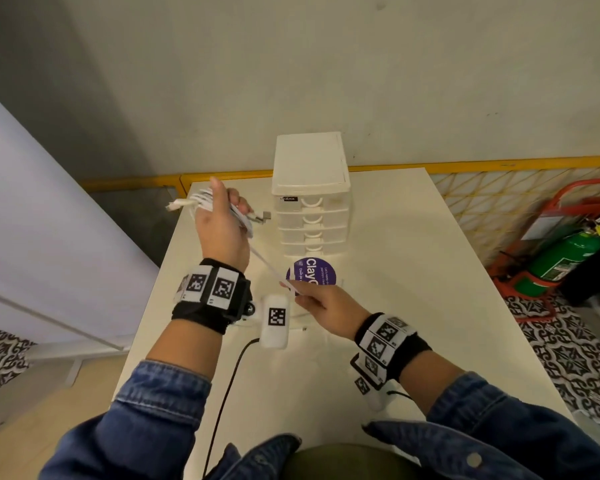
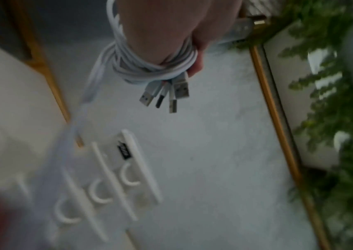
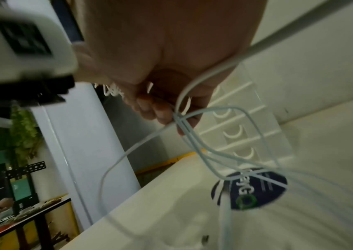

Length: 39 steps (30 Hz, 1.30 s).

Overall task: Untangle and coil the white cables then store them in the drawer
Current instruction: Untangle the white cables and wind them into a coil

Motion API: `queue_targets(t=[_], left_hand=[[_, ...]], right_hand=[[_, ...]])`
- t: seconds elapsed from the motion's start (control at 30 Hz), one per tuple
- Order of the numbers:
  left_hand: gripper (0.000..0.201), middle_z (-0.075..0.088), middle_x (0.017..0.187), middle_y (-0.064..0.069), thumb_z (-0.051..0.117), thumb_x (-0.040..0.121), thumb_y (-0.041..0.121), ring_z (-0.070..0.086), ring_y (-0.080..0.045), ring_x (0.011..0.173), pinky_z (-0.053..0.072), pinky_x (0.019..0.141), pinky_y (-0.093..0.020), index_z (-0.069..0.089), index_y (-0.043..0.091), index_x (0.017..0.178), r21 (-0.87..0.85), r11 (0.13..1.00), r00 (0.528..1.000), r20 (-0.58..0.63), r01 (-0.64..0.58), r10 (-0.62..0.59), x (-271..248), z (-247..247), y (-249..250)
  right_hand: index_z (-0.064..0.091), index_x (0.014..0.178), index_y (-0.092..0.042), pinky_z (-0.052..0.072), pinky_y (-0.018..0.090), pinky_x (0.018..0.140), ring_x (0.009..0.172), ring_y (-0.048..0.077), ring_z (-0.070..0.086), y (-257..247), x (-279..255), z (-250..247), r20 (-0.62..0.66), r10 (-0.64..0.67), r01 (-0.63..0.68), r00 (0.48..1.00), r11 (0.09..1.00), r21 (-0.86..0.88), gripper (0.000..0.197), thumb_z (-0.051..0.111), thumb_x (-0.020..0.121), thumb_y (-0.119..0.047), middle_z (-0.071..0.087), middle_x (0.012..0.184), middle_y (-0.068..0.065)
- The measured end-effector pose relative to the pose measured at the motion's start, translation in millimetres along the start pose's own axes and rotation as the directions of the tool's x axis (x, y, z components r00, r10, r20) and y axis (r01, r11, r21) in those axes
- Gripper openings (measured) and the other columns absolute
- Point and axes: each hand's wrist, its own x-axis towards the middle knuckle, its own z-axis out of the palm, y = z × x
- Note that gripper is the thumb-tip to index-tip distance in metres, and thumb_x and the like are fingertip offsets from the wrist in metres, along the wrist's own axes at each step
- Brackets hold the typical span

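Observation:
My left hand (image 1: 222, 223) is raised over the table's far left, with white cables (image 1: 201, 199) wound in several turns around it. In the left wrist view the coil (image 2: 150, 67) wraps the hand and several USB plugs (image 2: 167, 94) hang from it. A taut run of cable (image 1: 267, 265) slants down to my right hand (image 1: 321, 304), which pinches the strands (image 3: 179, 118) between its fingertips. Loose loops (image 3: 225, 148) trail from that pinch to the table. The white drawer unit (image 1: 310, 195) stands at the back with all drawers closed.
A round purple sticker (image 1: 314, 273) lies on the white table (image 1: 413, 271) in front of the drawers. A black cord (image 1: 229, 386) runs from the wrist gear toward me. A green extinguisher (image 1: 565, 261) in a red stand sits on the floor at right.

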Motion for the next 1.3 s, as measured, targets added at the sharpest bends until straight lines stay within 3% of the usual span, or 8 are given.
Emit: queue_targets(t=[0.13, 0.27, 0.43, 0.6, 0.87, 1.03, 1.2, 1.3], left_hand=[[0.010, 0.052, 0.063, -0.002, 0.050, 0.096, 0.019, 0.050, -0.010, 0.048, 0.046, 0.047, -0.026, 0.049, 0.010, 0.100, 0.566, 0.810, 0.980, 0.191, -0.152, 0.050, -7, -15, -22], [0.028, 0.054, 0.054, -0.010, 0.053, 0.094, 0.028, 0.049, -0.018, 0.045, 0.043, 0.048, -0.031, 0.056, 0.001, 0.084, 0.790, 0.553, 0.846, 0.465, -0.264, -0.260, -19, -22, -36], [0.050, 0.048, 0.046, -0.004, 0.038, 0.098, 0.042, 0.040, -0.015, 0.038, 0.035, 0.045, -0.024, 0.052, 0.016, 0.058, 0.782, 0.620, 0.602, 0.524, -0.059, -0.603, -38, -18, -32], [0.023, 0.036, 0.041, 0.003, 0.065, 0.082, 0.021, 0.027, -0.009, 0.032, 0.023, 0.037, -0.017, 0.051, 0.006, 0.072, 0.744, 0.647, 0.457, 0.524, 0.165, -0.719, -41, -22, -21], [0.033, 0.038, 0.033, 0.008, 0.060, 0.088, 0.029, 0.032, -0.004, 0.025, 0.034, 0.034, -0.015, 0.040, 0.009, 0.072, 0.171, 0.886, 0.637, 0.637, 0.432, -0.434, -25, -5, 1], [0.035, 0.034, 0.035, 0.008, 0.046, 0.096, 0.028, 0.029, -0.005, 0.027, 0.031, 0.035, -0.019, 0.037, 0.013, 0.066, 0.218, 0.908, 0.744, 0.522, 0.357, -0.418, -25, 5, 3], [0.031, 0.031, 0.033, 0.008, 0.049, 0.093, 0.031, 0.028, -0.005, 0.026, 0.033, 0.035, -0.017, 0.036, 0.015, 0.069, 0.220, 0.881, 0.714, 0.520, 0.418, -0.469, -32, 10, 1], [0.033, 0.031, 0.033, 0.008, 0.051, 0.091, 0.029, 0.028, -0.007, 0.026, 0.032, 0.036, -0.018, 0.039, 0.010, 0.067, 0.354, 0.849, 0.620, 0.581, 0.392, -0.528, -39, 6, -3]], right_hand=[[0.057, 0.125, -0.021, 0.041, 0.018, 0.098, 0.111, 0.004, 0.057, -18, 3, -16, -0.078, -0.142, 0.139, 0.987, 0.989, -0.052, 0.033, 0.047, 0.094, -0.022, 0.065, 0.122, -0.001], [0.069, 0.102, -0.022, 0.047, 0.021, 0.077, 0.082, 0.011, 0.063, -35, 4, -39, -0.211, -0.250, 0.227, 0.945, 0.966, -0.126, 0.025, 0.051, 0.087, -0.032, 0.073, 0.091, -0.001], [0.056, 0.077, -0.020, 0.041, 0.020, 0.069, 0.061, 0.008, 0.054, -44, 6, -62, -0.266, -0.314, 0.251, 0.911, 0.936, -0.245, 0.019, 0.069, 0.076, -0.034, 0.067, 0.071, -0.006], [0.060, 0.080, -0.018, 0.035, 0.031, 0.076, 0.060, 0.012, 0.042, -14, 6, -90, -0.346, -0.179, 0.039, 0.921, 0.926, -0.375, 0.013, 0.072, 0.074, -0.021, 0.054, 0.061, -0.012], [0.058, 0.090, -0.014, 0.038, 0.040, 0.099, 0.082, 0.014, 0.056, 24, -6, -77, -0.237, 0.116, -0.175, 0.964, 0.953, -0.246, 0.013, 0.065, 0.084, -0.023, 0.063, 0.084, -0.005], [0.028, 0.139, -0.029, 0.034, 0.019, 0.096, 0.120, 0.003, 0.046, 5, -6, -72, -0.289, 0.129, -0.116, 0.949, 0.991, 0.062, 0.081, 0.076, 0.074, -0.030, 0.051, 0.126, -0.010], [0.057, 0.112, -0.026, 0.042, 0.023, 0.091, 0.096, 0.004, 0.058, -14, 12, -69, -0.370, -0.028, 0.067, 0.929, 0.994, 0.092, 0.022, 0.054, 0.092, -0.018, 0.064, 0.099, -0.010], [0.058, 0.090, -0.029, 0.046, 0.026, 0.075, 0.067, 0.009, 0.054, -21, 20, -75, -0.537, 0.038, 0.111, 0.843, 0.964, 0.241, 0.026, 0.042, 0.096, -0.010, 0.054, 0.068, -0.005]])
